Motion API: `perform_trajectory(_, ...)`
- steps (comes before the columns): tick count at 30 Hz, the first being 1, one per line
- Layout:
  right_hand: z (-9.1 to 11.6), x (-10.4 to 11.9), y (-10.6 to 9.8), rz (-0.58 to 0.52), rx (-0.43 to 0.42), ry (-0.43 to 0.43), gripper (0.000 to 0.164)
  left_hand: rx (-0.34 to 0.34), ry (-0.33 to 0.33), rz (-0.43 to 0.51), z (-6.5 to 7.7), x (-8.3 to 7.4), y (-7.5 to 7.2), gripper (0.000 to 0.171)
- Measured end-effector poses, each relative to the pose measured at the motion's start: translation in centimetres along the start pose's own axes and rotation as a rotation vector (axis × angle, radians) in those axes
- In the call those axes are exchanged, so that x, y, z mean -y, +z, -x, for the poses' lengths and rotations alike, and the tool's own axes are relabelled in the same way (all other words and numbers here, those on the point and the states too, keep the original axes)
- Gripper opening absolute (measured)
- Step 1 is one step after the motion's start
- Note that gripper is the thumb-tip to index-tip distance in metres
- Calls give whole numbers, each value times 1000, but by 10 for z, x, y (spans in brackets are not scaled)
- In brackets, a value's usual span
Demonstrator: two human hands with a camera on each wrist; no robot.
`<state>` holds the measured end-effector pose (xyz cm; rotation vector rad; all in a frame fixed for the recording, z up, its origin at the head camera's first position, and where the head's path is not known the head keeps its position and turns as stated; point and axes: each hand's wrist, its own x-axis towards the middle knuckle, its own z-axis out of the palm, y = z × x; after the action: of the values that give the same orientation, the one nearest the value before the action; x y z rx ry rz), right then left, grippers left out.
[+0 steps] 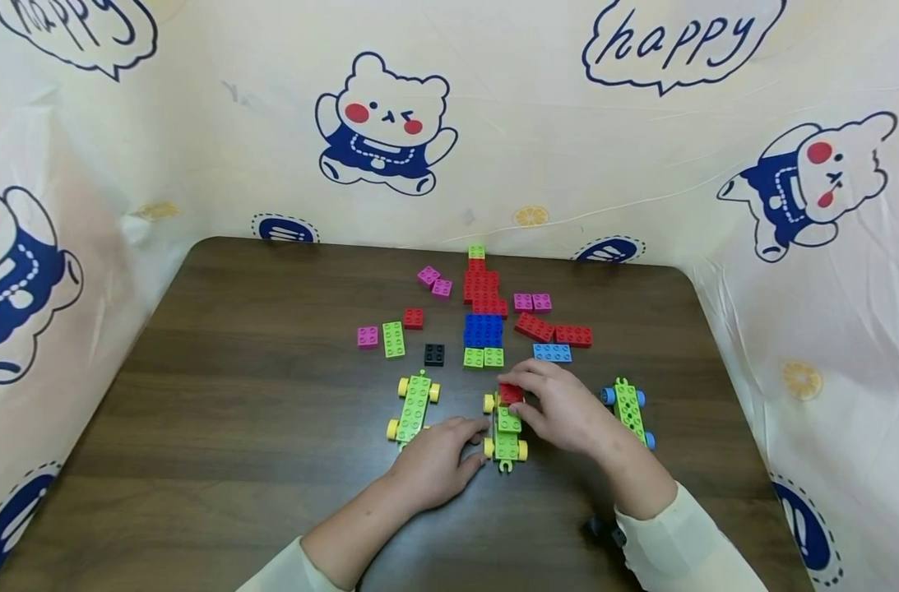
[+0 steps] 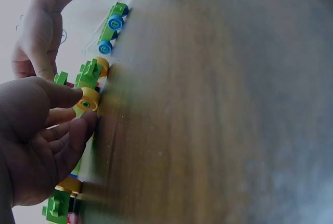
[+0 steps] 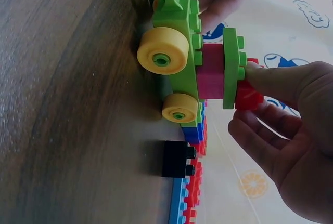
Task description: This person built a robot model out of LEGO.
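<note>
A green toy car base (image 1: pixel 507 448) with yellow wheels stands at the table's middle. On it, in the right wrist view, sit a pink brick (image 3: pixel 210 73), then a green plate-shaped brick (image 3: pixel 229 68), then a red brick (image 3: pixel 248 93) on top. My right hand (image 1: pixel 563 407) pinches that red brick between thumb and fingers. My left hand (image 1: pixel 437 462) is at the car's left side, its thumb and fingertips around a yellow wheel (image 2: pixel 87 99). Part of the car's far end is hidden by the right hand in the head view.
Another green car base (image 1: pixel 414 403) with yellow wheels lies left, and one (image 1: pixel 628 407) with blue wheels right. Farther back are red bricks (image 1: pixel 481 286), a blue block (image 1: pixel 483 330), pink bricks (image 1: pixel 532 302), and a black brick (image 1: pixel 434 354). Dark pieces (image 1: pixel 595 528) lie by the right sleeve.
</note>
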<state>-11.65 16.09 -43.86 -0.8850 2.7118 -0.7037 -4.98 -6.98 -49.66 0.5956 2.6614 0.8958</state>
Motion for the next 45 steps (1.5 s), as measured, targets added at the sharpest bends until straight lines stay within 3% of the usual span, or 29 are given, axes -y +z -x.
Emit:
perform_trajectory(11,-3,10,-1,9,-17,-21,50,-83,35,45,7,4,-6,40)
perform_trajectory(23,-18,37,10,3,-39,-77,48,-207,29,66,21,8,-29,36)
perform_trajectory(37,-37,63,41,-77,24,-20,54,-350,-44,58,32,37,-50,39)
perform_trajectory(45,-44,76,56,-26,87,24,57,-370,-95,18,35,59,-58,41)
